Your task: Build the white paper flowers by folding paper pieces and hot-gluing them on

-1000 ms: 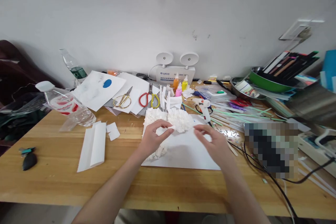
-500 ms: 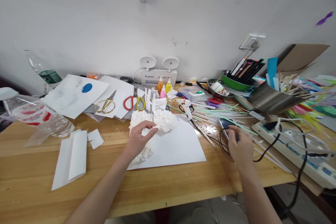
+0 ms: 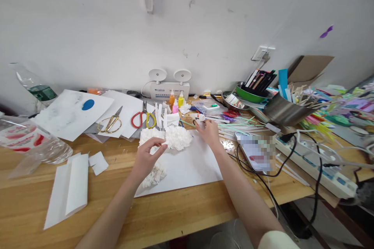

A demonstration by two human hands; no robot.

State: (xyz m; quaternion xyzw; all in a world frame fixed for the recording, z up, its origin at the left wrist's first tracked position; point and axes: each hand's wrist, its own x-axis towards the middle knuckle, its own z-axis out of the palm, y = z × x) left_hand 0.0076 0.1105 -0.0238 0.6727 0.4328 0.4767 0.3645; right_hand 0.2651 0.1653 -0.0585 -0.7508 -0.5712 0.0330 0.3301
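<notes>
My left hand [image 3: 149, 153] hovers over a sheet of white paper [image 3: 187, 167], thumb and index finger pinched together. Whatever the pinch holds is lost against the white behind it. Around it are fluffy clusters of crumpled white paper [image 3: 179, 139], with a smaller cluster [image 3: 154, 176] below the wrist. My right hand [image 3: 209, 130] reaches to the sheet's far right edge, its fingers closed around a white hot glue gun [image 3: 198, 116], partly hidden by the hand. A phone [image 3: 253, 151] with a lit, blurred screen lies right of my right forearm.
Scissors [image 3: 110, 122] and red-and-yellow-handled scissors [image 3: 143, 116] lie at the back left. Small paint bottles [image 3: 175, 107] stand behind the clusters. Black cables loop around the phone towards a power strip [image 3: 315, 167]. A water bottle [image 3: 35, 140] lies left, near folded paper [image 3: 77, 184].
My right hand has left the phone, moved left and taken hold of the glue gun. The phone screen has lit up. My left hand stays pinched above the paper. The view has shifted right.
</notes>
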